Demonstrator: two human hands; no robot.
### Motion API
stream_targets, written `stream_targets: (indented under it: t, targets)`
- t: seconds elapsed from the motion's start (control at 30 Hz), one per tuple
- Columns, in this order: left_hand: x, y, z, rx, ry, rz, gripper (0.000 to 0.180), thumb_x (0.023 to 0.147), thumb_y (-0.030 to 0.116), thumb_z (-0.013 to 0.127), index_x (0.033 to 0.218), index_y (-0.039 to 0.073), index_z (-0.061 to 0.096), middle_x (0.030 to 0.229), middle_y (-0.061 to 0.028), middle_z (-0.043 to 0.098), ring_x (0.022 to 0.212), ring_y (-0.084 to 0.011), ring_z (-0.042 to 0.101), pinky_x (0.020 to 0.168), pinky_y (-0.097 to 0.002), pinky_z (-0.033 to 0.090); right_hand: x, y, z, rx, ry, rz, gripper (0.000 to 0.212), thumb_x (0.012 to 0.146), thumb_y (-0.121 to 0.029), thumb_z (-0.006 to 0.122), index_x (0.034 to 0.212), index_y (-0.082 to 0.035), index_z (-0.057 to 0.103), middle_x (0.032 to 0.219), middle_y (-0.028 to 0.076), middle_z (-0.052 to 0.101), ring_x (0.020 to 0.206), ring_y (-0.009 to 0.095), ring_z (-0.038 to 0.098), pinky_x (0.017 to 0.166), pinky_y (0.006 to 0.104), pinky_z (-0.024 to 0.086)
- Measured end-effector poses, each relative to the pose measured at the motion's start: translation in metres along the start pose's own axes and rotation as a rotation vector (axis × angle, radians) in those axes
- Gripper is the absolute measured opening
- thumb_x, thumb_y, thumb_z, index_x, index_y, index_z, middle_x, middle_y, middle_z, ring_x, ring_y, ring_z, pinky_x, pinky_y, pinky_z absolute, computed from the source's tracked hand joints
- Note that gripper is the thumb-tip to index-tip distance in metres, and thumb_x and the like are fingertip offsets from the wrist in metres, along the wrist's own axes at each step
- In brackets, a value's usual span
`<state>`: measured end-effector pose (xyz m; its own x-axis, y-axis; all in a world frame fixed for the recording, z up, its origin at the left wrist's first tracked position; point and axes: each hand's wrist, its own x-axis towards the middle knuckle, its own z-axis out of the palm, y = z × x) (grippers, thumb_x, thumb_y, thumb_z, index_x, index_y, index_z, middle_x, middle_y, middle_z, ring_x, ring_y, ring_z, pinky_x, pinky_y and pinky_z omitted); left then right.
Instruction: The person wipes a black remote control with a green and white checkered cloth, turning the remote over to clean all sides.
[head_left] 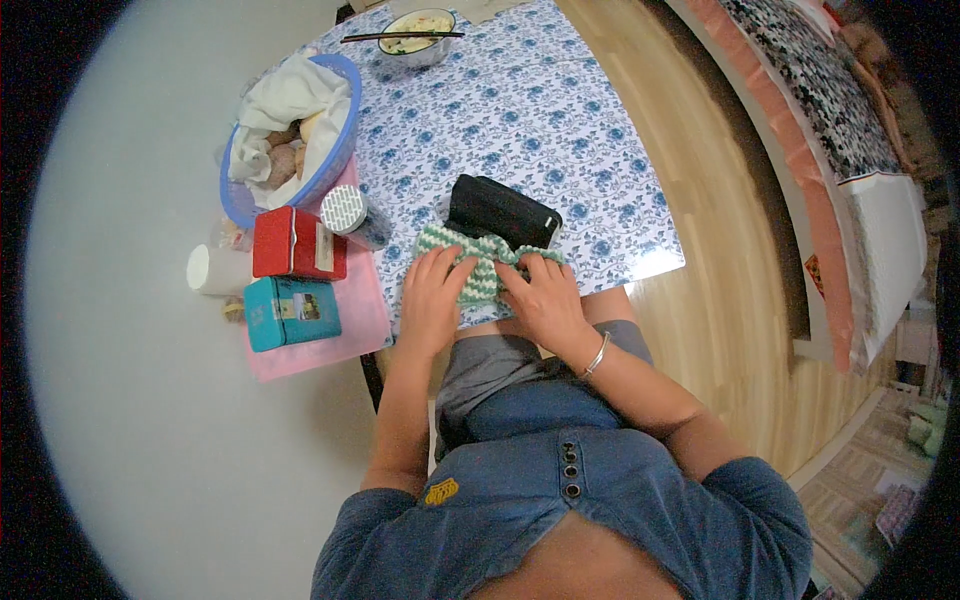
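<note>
A green-and-white striped knitted cloth [484, 270] lies on the near edge of the table, bunched toward its right side. My left hand [433, 295] rests on its left part with the fingers stretched out and lying flat. At the right part, my right hand [548, 300] has its thumb and fingers closed on the ruffled cloth; a silver bangle circles that wrist. Just beyond the cloth, touching its far edge, is a black zipped pouch [505, 210]. My fingers cover parts of the cloth.
The table [520, 110] has a blue floral cover. To the left stand a blue basket [352, 110] lined with white cloth, a red tin [285, 245], a teal tin [275, 318], a lidded jar [347, 212] and a white cup [212, 270]. Chopsticks lie across a bowl [415, 50] farther back.
</note>
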<state>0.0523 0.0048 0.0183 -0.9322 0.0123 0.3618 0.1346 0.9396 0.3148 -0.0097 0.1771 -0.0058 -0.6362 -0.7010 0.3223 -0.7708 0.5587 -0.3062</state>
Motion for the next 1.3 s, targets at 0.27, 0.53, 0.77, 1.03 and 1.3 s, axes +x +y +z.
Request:
stream_targets:
  t: [0.27,0.53,0.77,1.03,1.3]
  targets:
    - [0.014,-0.019,0.027,-0.203,0.040,0.058,0.043,0.053,-0.011,0.052,0.092,0.005,0.058,0.094,-0.0110,0.056,0.094,-0.0328,0.050,0.082,-0.0418,0.039,0.006,0.002,0.009,0.041,0.091,0.045,0.032,0.065,-0.015,0.068,0.096,-0.013,0.060,0.084,0.005,0.051,0.080,0.023,0.051,0.069,0.0354,0.037]
    - [0.017,0.009,0.060,-0.396,0.152,0.021,0.035,0.054,-0.008,0.051,0.085,0.007,0.060,0.086,-0.0077,0.056,0.082,-0.0292,0.050,0.073,-0.0365,0.038,-0.006,0.053,-0.003,0.336,0.075,0.135,0.026,0.065,-0.008,0.069,0.091,-0.011,0.062,0.082,0.009,0.051,0.080,0.029,0.051,0.068,0.0385,0.042]
    - [0.021,0.050,0.075,-0.579,0.301,-0.126,0.027,0.059,-0.002,0.057,0.084,0.007,0.061,0.086,-0.0065,0.056,0.083,-0.0271,0.051,0.074,-0.0361,0.037,-0.020,0.078,-0.008,0.779,0.154,0.386,0.021,0.068,0.001,0.064,0.088,-0.004,0.064,0.084,0.007,0.051,0.077,0.019,0.052,0.066,0.0273,0.043]
    - [-0.003,0.041,0.037,-0.330,0.095,0.165,0.021,0.064,0.004,0.060,0.085,0.007,0.062,0.086,-0.0051,0.056,0.081,-0.0237,0.052,0.072,-0.0355,0.038,-0.028,0.061,-0.046,0.296,0.106,-0.001,0.032,0.058,-0.003,0.069,0.088,-0.013,0.065,0.079,0.003,0.053,0.074,0.022,0.052,0.066,0.0314,0.041]
    - [-0.005,0.025,0.019,-0.081,0.218,0.211,0.031,0.064,-0.001,0.055,0.094,0.006,0.061,0.093,-0.0083,0.057,0.087,-0.0256,0.054,0.075,-0.0378,0.038,-0.015,0.031,-0.036,0.118,0.285,-0.079,0.031,0.067,-0.012,0.060,0.097,-0.019,0.063,0.087,0.001,0.055,0.082,0.018,0.052,0.072,0.0324,0.038]
